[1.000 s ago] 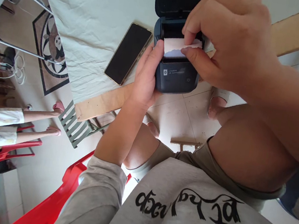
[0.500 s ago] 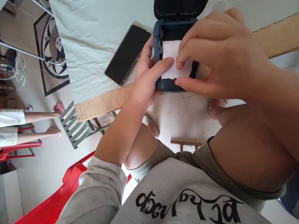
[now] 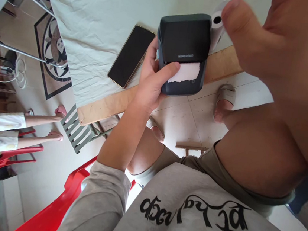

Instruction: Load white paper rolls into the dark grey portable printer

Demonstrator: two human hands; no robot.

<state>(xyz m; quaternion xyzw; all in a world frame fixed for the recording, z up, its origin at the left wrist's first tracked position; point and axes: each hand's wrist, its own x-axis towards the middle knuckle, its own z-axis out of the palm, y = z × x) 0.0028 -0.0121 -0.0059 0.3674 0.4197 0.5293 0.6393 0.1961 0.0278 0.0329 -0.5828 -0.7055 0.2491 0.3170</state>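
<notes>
My left hand (image 3: 154, 78) grips a dark label printer (image 3: 184, 37) by its left side, its lid closed. A strip of white paper (image 3: 188, 73) with a torn edge sticks out below the lid, and my left thumb presses on its left end. My right hand (image 3: 266, 43) is raised to the right of the printer, apart from it, with the thumb stretched out and nothing seen in it; its other fingers are partly cut off by the top edge. A white paper roll (image 3: 216, 27) stands on the table between the printer and my right thumb.
A smartphone (image 3: 131, 56) with a dark screen lies left of the printer on the pale tablecloth (image 3: 98, 18). The table's wooden edge (image 3: 107, 104) runs in front. At the left are a green slatted stool (image 3: 78, 128), a red chair (image 3: 56, 201) and another person's legs (image 3: 41, 120).
The printer's lid has swung down and closed over the paper. My right hand has left the printer, moving up and right, and its fingers have spread. My left hand has stayed in place.
</notes>
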